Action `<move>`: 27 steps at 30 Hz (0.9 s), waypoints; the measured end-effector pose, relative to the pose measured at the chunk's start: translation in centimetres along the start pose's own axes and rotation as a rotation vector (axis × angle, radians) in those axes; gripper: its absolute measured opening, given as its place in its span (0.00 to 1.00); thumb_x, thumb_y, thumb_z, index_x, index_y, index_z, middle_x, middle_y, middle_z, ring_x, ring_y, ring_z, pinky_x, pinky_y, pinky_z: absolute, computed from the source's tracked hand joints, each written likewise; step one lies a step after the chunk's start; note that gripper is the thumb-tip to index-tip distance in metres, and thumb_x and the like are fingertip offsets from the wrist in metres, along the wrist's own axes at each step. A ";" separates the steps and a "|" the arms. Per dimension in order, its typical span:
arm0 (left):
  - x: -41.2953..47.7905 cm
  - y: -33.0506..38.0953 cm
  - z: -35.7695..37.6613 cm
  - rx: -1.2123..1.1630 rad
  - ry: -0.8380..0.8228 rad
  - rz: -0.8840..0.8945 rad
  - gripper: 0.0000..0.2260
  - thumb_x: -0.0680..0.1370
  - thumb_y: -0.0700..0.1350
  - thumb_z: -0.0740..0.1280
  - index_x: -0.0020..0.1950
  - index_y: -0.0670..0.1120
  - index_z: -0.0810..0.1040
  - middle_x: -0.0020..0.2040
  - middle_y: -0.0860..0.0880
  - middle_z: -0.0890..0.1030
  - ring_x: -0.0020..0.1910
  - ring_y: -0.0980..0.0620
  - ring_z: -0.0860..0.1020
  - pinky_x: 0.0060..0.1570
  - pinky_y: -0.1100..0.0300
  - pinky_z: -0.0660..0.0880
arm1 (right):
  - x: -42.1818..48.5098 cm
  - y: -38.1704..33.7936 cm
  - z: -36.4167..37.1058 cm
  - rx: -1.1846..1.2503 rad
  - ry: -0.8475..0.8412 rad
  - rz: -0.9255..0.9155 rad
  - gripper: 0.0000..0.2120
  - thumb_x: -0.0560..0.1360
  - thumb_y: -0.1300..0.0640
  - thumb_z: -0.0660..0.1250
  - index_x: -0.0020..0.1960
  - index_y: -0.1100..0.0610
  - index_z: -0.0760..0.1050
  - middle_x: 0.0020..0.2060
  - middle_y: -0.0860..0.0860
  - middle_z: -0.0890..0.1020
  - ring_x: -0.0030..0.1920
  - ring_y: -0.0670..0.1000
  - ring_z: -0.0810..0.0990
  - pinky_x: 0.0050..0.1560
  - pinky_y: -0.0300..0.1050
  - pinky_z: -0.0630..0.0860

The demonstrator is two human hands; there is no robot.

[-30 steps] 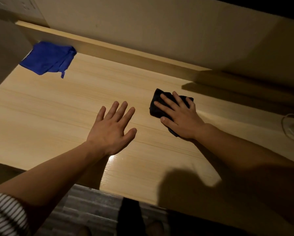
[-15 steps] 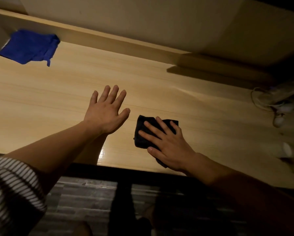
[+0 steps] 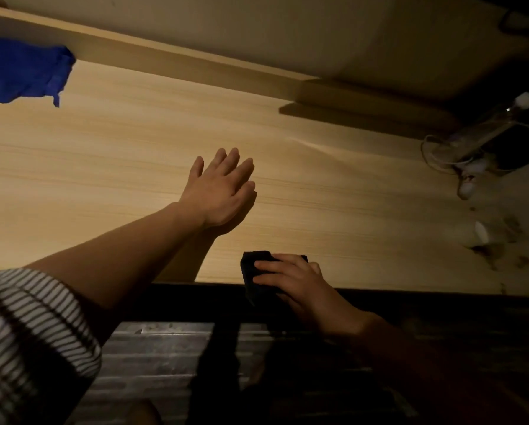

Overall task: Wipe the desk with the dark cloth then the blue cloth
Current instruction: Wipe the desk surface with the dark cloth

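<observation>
While my right hand (image 3: 291, 276) presses the dark cloth (image 3: 254, 265) flat at the counter's (image 3: 134, 167) near edge, my left hand (image 3: 223, 191) hovers open and empty, nearer the blue cloth (image 3: 24, 72) far-left.

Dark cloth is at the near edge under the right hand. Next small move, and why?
Probably push the dark cloth away from the near edge, toward the back. The right hand presses it down right at the edge of the desk, partly overhanging; open wood lies beyond. The left hand rests flat, the blue cloth unused far left.
</observation>
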State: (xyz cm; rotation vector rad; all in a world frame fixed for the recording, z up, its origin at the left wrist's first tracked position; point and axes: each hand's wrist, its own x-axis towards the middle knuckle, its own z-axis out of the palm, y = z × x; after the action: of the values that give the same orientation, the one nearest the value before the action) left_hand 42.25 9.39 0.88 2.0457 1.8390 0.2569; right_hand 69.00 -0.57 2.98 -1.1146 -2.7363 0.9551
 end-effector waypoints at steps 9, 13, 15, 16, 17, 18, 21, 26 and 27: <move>0.1 0.9 2.6 0.143 0.061 -0.068 0.34 0.83 0.71 0.38 0.87 0.59 0.42 0.87 0.50 0.41 0.85 0.47 0.37 0.82 0.37 0.38 | 6.8 5.1 -9.7 0.001 0.231 0.037 0.21 0.85 0.60 0.60 0.74 0.44 0.72 0.74 0.43 0.73 0.74 0.49 0.67 0.70 0.56 0.64; 0.2 0.9 2.7 0.157 0.063 -0.079 0.33 0.83 0.71 0.38 0.86 0.60 0.41 0.87 0.51 0.40 0.85 0.48 0.36 0.82 0.38 0.37 | 13.4 9.1 -12.7 -0.140 0.254 0.044 0.20 0.85 0.63 0.61 0.74 0.50 0.74 0.75 0.50 0.73 0.74 0.56 0.67 0.66 0.52 0.60; 0.2 1.0 2.6 0.162 0.064 -0.085 0.33 0.83 0.71 0.38 0.86 0.60 0.41 0.87 0.51 0.40 0.85 0.49 0.35 0.82 0.39 0.37 | 16.4 10.9 -13.7 -0.214 0.248 0.034 0.19 0.86 0.61 0.60 0.75 0.50 0.74 0.76 0.50 0.72 0.74 0.57 0.67 0.63 0.49 0.58; 0.2 1.0 2.6 0.163 0.066 -0.087 0.33 0.83 0.71 0.38 0.86 0.60 0.41 0.87 0.52 0.39 0.85 0.49 0.35 0.82 0.39 0.37 | 17.6 11.7 -14.2 -0.246 0.248 0.026 0.19 0.86 0.61 0.60 0.75 0.50 0.73 0.76 0.50 0.72 0.74 0.58 0.66 0.62 0.48 0.57; 0.2 1.0 2.6 0.161 0.068 -0.090 0.33 0.83 0.71 0.39 0.86 0.61 0.41 0.87 0.52 0.40 0.85 0.49 0.35 0.82 0.39 0.37 | 18.8 12.4 -14.6 -0.271 0.251 0.019 0.19 0.86 0.60 0.60 0.75 0.50 0.73 0.77 0.50 0.72 0.74 0.58 0.66 0.61 0.48 0.56; 0.1 1.0 2.6 0.158 0.070 -0.093 0.33 0.83 0.71 0.39 0.86 0.61 0.42 0.87 0.52 0.40 0.85 0.50 0.35 0.82 0.39 0.37 | 19.8 13.1 -15.0 -0.291 0.255 0.015 0.19 0.86 0.60 0.60 0.75 0.50 0.73 0.77 0.50 0.71 0.74 0.59 0.65 0.60 0.48 0.56; 0.2 1.0 2.7 0.163 0.082 -0.102 0.33 0.83 0.71 0.40 0.86 0.61 0.42 0.87 0.53 0.40 0.85 0.51 0.34 0.82 0.40 0.38 | 22.6 15.4 -16.1 -0.370 0.256 0.024 0.19 0.86 0.59 0.60 0.76 0.50 0.72 0.78 0.50 0.70 0.73 0.61 0.67 0.61 0.52 0.60; 0.5 0.8 2.8 0.170 0.101 -0.109 0.32 0.84 0.71 0.42 0.86 0.62 0.43 0.87 0.53 0.41 0.85 0.52 0.34 0.82 0.40 0.40 | 25.3 18.4 -18.0 -0.316 0.143 0.119 0.22 0.86 0.42 0.55 0.80 0.39 0.61 0.81 0.46 0.64 0.79 0.57 0.60 0.70 0.63 0.62; 0.5 0.8 2.9 0.170 0.104 -0.110 0.32 0.84 0.71 0.42 0.86 0.62 0.44 0.87 0.53 0.41 0.85 0.52 0.35 0.82 0.40 0.40 | 25.3 18.7 -17.9 -0.325 0.109 0.114 0.24 0.85 0.37 0.52 0.80 0.35 0.56 0.82 0.43 0.60 0.81 0.54 0.56 0.71 0.65 0.60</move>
State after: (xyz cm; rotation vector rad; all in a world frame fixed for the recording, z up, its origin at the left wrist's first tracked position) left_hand 44.12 9.36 -1.49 2.0669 2.0941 0.1857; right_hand 66.39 35.52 2.29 -1.3367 -2.8290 0.4485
